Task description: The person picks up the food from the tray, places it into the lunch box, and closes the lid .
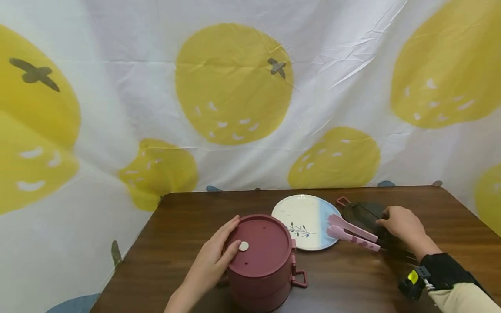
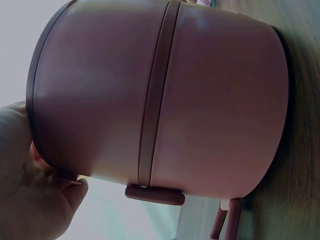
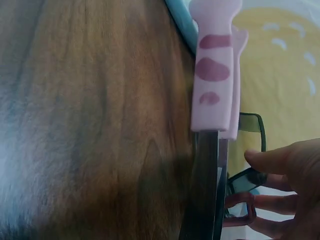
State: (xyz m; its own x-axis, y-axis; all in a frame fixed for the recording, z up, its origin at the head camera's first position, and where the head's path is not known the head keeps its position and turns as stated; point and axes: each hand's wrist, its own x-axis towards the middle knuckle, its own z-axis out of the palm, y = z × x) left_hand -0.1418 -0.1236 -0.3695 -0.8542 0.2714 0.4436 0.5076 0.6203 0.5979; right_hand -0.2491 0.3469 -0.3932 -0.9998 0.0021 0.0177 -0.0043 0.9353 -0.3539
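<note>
A round maroon lunch box (image 1: pixel 258 265), with a lid, a white button, side latches and loop handles, stands upright at the front of the table. My left hand (image 1: pixel 213 250) rests on its left edge, thumb on the lid near the button and fingers along the rim. In the left wrist view, that hand (image 2: pixel 35 185) touches the rim beside a latch (image 2: pixel 155 195). My right hand (image 1: pixel 405 228) is over a dark round lid (image 1: pixel 362 215) at the right. Its thumb and fingers pinch a dark translucent part (image 3: pixel 247 177), close to a red loop (image 3: pixel 242 212).
Pink-handled tongs (image 1: pixel 352 234) lie with their handles partly over a white and blue plate (image 1: pixel 301 208) behind the lunch box. Their metal ends point toward my right wrist. A cloth with yellow fruit (image 1: pixel 235 82) hangs behind the brown table (image 1: pixel 188 226).
</note>
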